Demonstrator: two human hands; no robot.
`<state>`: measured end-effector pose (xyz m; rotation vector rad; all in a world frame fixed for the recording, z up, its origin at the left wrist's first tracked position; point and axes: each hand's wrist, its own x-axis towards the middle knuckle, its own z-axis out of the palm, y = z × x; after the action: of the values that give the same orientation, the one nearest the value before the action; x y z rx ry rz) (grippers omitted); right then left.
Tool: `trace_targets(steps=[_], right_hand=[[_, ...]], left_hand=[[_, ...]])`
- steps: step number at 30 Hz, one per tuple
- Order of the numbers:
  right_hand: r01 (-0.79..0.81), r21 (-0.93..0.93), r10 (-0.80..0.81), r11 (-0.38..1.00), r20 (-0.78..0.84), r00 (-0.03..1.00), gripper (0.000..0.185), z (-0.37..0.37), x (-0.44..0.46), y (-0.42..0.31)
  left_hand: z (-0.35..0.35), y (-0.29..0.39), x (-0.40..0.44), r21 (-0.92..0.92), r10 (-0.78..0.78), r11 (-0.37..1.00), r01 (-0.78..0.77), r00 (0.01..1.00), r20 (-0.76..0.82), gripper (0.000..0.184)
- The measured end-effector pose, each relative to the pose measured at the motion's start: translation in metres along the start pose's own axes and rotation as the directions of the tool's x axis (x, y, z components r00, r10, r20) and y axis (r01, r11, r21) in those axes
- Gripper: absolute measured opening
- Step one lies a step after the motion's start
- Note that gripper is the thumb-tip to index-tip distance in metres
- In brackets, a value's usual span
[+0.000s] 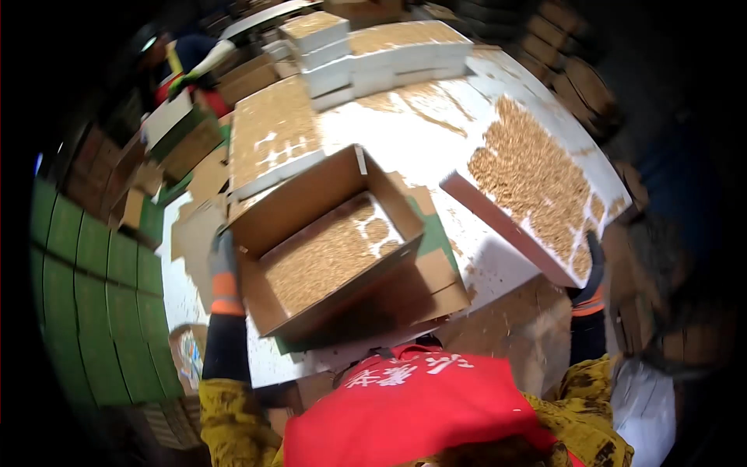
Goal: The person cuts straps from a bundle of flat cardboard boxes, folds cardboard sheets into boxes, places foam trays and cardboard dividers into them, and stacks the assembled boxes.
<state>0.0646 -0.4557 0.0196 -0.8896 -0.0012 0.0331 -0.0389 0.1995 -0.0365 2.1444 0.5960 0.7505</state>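
My left hand [222,261], in a grey glove with an orange band, grips the left side of an open cardboard box [311,198]; its fingertips are partly hidden by the wall. Inside the box lies a white tray packed with small tan pieces [323,253], whose kind I cannot make out. Over on the right, my gloved right hand [595,265] is closed on the near right end of a white foam block [513,229]. Loose-looking tan pieces [533,175] cover that block's top, with white patches showing through. The block sits at an angle on the white table [373,128].
Stacked white foam blocks [389,66] stand at the table's far side, near a tan-topped block [272,124]. Green boxes [97,303] are piled on the left. A co-worker's gloved hand [183,82] is at a box at the far left. Brown scraps litter the table.
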Motion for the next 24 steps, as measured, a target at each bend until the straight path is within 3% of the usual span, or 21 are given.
trace_targets(steps=[1, 3, 4, 5, 6, 10, 11, 13, 15, 16, 17, 19, 20, 21, 22, 24], right_hand=[[-0.080, 0.066, 0.075, 0.995, 0.075, 0.994, 0.046, 0.034, 0.006, -0.012], [-0.098, -0.004, 0.097, 0.995, 0.194, 0.976, 0.040, 0.055, 0.036, -0.018], [0.102, -0.168, -0.029, 0.980, 0.389, 0.921, 0.039, 0.068, 0.046, -0.013], [0.344, -0.278, -0.128, 0.897, 0.581, 0.804, 0.038, 0.090, 0.033, -0.002], [0.286, -0.312, -0.053, 0.906, 0.589, 0.807, 0.038, 0.110, 0.055, 0.001], [0.436, -0.568, 0.132, 0.698, 0.700, 0.702, 0.036, 0.209, 0.074, 0.029], [0.462, -0.577, 0.176, 0.673, 0.732, 0.658, 0.036, 0.233, 0.069, 0.037], [0.169, -0.655, 0.362, 0.736, 0.592, 0.720, 0.043, 0.273, 0.062, 0.048], [0.151, -0.696, 0.443, 0.702, 0.593, 0.672, 0.059, 0.281, 0.073, 0.069], [-0.035, -0.717, 0.520, 0.697, 0.471, 0.713, 0.078, 0.288, 0.073, 0.081], [-0.056, -0.724, 0.555, 0.688, 0.475, 0.683, 0.091, 0.295, 0.069, 0.088], [-0.057, -0.768, 0.566, 0.638, 0.418, 0.711, 0.083, 0.298, 0.067, 0.109], [0.018, -0.779, 0.639, 0.626, 0.527, 0.560, 0.069, 0.299, 0.080, 0.112], [0.228, -0.885, 0.677, 0.406, 0.459, 0.576, 0.056, 0.296, 0.092, 0.114], [0.412, -0.897, 0.734, 0.163, 0.389, 0.556, 0.056, 0.303, 0.091, 0.109], [0.702, -0.631, 0.775, -0.330, 0.242, 0.583, 0.057, 0.323, 0.089, 0.105]], left_hand=[[0.006, -0.011, -0.001, -0.019, 0.077, 0.997, -0.078, 0.995, -0.064, 0.035], [0.009, 0.019, -0.010, -0.166, -0.103, 0.982, 0.088, 0.991, -0.085, 0.037], [0.008, 0.024, -0.013, -0.180, -0.108, 0.979, 0.090, 0.990, -0.090, 0.038], [-0.002, 0.015, -0.018, -0.211, -0.100, 0.974, 0.079, 0.991, -0.086, 0.039], [0.002, 0.021, -0.017, -0.218, -0.109, 0.972, 0.087, 0.990, -0.090, 0.040], [0.001, 0.031, -0.016, -0.333, -0.185, 0.930, 0.157, 0.981, -0.053, 0.040], [0.009, -0.006, -0.005, -0.377, -0.216, 0.906, 0.192, 0.976, -0.021, 0.040], [0.005, 0.002, -0.011, -0.619, -0.114, 0.777, 0.112, 0.993, 0.036, 0.040], [-0.003, 0.046, -0.024, -0.695, -0.294, 0.668, 0.265, 0.952, 0.080, 0.039], [-0.006, 0.055, -0.027, -0.683, -0.286, 0.680, 0.265, 0.954, 0.085, 0.039], [-0.009, 0.065, -0.030, -0.657, -0.317, 0.698, 0.284, 0.946, 0.072, 0.039], [-0.013, 0.079, -0.033, -0.599, -0.381, 0.727, 0.334, 0.923, 0.053, 0.038], [-0.010, 0.053, -0.031, -0.373, -0.222, 0.906, 0.201, 0.975, -0.013, 0.039], [-0.010, 0.047, -0.028, -0.393, -0.207, 0.901, 0.185, 0.978, -0.012, 0.039], [-0.010, 0.042, -0.025, -0.410, -0.186, 0.897, 0.167, 0.982, -0.007, 0.040], [-0.008, 0.037, -0.024, -0.417, -0.130, 0.902, 0.115, 0.992, -0.007, 0.043]])
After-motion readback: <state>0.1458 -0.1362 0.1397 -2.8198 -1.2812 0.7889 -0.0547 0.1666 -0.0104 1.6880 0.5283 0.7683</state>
